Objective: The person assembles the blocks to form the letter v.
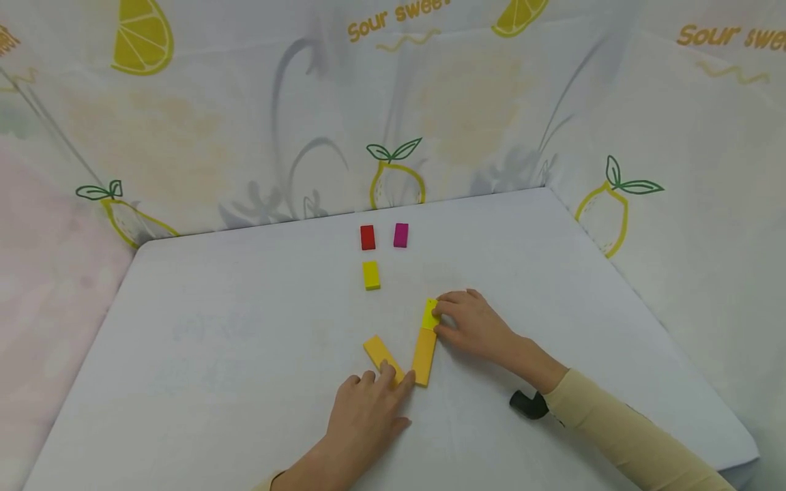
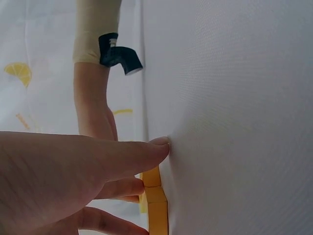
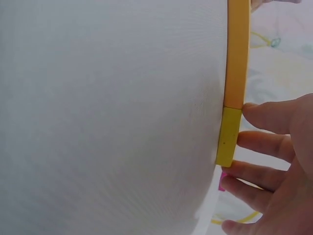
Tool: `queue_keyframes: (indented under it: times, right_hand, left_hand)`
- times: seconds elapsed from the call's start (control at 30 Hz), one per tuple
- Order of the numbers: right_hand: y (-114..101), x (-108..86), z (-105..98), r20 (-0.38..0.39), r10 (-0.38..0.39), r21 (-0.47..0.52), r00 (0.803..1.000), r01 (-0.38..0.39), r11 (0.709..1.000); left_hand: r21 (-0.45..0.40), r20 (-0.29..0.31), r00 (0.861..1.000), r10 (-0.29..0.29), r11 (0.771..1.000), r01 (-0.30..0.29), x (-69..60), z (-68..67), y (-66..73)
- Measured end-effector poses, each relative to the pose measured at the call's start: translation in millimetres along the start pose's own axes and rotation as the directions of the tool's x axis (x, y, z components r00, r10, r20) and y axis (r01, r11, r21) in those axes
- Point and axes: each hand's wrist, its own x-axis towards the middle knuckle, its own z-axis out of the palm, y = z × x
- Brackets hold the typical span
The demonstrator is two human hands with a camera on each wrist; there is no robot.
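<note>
Two long orange blocks lie on the white table in the head view. The left one (image 1: 376, 347) slants, its near end partly covered by my left hand (image 1: 367, 412). One left fingertip rests on that block; another touches the near end of the right orange block (image 1: 424, 358). Against this block's far end, end to end, sits a short yellow block (image 1: 429, 315). My right hand (image 1: 475, 326) touches the yellow block from the right. In the right wrist view, its thumb is at the joint and its extended fingers lie along the yellow block (image 3: 228, 139) and at its far end.
Farther back lie a second yellow block (image 1: 371, 275), a red block (image 1: 367, 237) and a magenta block (image 1: 401, 235). A black curved piece (image 1: 529, 404) shows by the right sleeve. A lemon-printed cloth (image 1: 393, 102) hangs behind the table (image 1: 245, 293).
</note>
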Motion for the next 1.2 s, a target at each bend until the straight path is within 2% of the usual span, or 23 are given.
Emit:
queue_keyframes:
  times: [0.67, 0.87, 1.2]
  right_hand:
    - [-6.0, -0.2, -3.1, -0.03, 0.01, 0.0, 1.0, -0.01, 1.0]
    - [-6.7, 2.5, -3.5, -0.051, -0.007, 0.011, 0.999, 0.008, 1.0]
    - [-5.7, 7.8, -5.9, -0.003, 0.011, -0.003, 1.0, -0.011, 1.0]
  left_hand:
    - [0.017, -0.041, 0.999, -0.006, 1.0, 0.006, -1.9, 0.8, 0.8]
    - [0.036, -0.062, 0.998, -0.006, 0.999, 0.008, -2.3, 2.0, -0.8]
    - [0.034, -0.055, 0.998, 0.006, 0.999, -0.004, -1.9, 1.9, 0.1]
